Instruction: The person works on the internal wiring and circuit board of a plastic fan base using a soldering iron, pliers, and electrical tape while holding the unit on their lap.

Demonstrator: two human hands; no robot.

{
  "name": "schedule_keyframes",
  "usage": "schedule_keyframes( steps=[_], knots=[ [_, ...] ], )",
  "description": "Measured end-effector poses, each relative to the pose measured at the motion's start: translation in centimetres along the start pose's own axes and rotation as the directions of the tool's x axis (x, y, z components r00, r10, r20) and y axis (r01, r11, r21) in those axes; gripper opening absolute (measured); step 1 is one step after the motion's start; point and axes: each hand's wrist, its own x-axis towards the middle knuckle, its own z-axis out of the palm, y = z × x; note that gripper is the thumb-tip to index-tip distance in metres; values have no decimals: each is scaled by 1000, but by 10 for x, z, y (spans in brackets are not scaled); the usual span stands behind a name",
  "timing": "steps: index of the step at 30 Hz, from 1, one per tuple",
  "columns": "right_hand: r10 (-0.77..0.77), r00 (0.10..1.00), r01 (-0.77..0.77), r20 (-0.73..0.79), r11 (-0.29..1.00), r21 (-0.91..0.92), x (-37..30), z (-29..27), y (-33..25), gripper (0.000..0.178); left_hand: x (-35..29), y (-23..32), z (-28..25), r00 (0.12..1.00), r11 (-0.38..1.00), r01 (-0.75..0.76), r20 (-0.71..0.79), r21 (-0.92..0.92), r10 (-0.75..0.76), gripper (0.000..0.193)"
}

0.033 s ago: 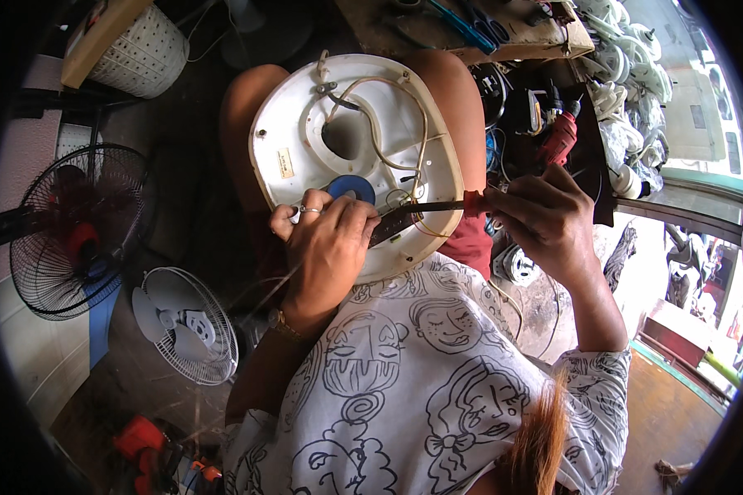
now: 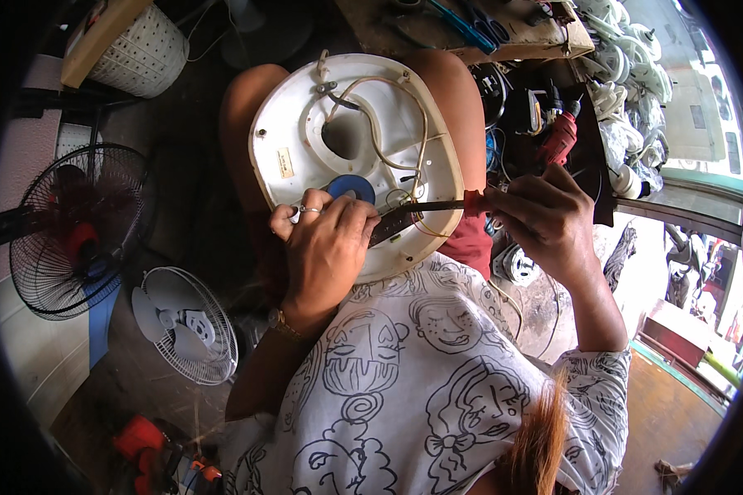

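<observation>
A white plastic fan base (image 2: 293, 95) lies underside up across my lap, with a cream cable (image 2: 426, 136) looped inside it. My left hand (image 2: 326, 247) rests over its near left part, fingers closed at the edge of a dark narrow circuit board (image 2: 385, 233). In my right hand (image 2: 549, 219) is a soldering iron (image 2: 474, 204), gripped by its red handle. Its dark shaft points left, with the tip above the board near thin wires (image 2: 417, 216). Just beyond my left fingers sits a blue spool (image 2: 352, 188). My left fingers hide part of the board.
Two fans stand at the left, a black one (image 2: 78, 231) and a grey one (image 2: 186, 326). A wooden bench (image 2: 544, 37) with scissors (image 2: 488, 31) is at the far side. To the right lie a red drill (image 2: 559, 136) and white fan parts (image 2: 627, 62).
</observation>
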Motion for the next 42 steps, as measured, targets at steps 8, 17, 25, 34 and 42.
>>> schedule_keyframes(
  steps=[8, 17, 25, 34, 42],
  knots=[
    [6, 1000, -6, -12, 1000, 28, 0, 3, -1, 28, -1, 0, 2, 1000, 1000, 6, -16, 9, -6, 15],
    [8, 1000, -8, -1, 999, 34, 0, 5, -2, 26, -2, 1, -3, 1000, 1000, 0, -7, 3, 0, 15],
    [7, 1000, -6, -6, 999, 41, 0, 6, -2, 25, -3, 1, -2, 1000, 1000, -5, -23, 16, 5, 15],
    [-5, 1000, 5, -8, 1000, 30, -1, 7, -1, 26, -2, 3, 1, 998, 1000, -16, -54, 23, 17, 15],
    [1, 1000, -1, 2, 1000, 27, -3, 8, 3, 26, 1, 4, 4, 997, 1000, -23, -71, 7, 24, 15]
  ],
)
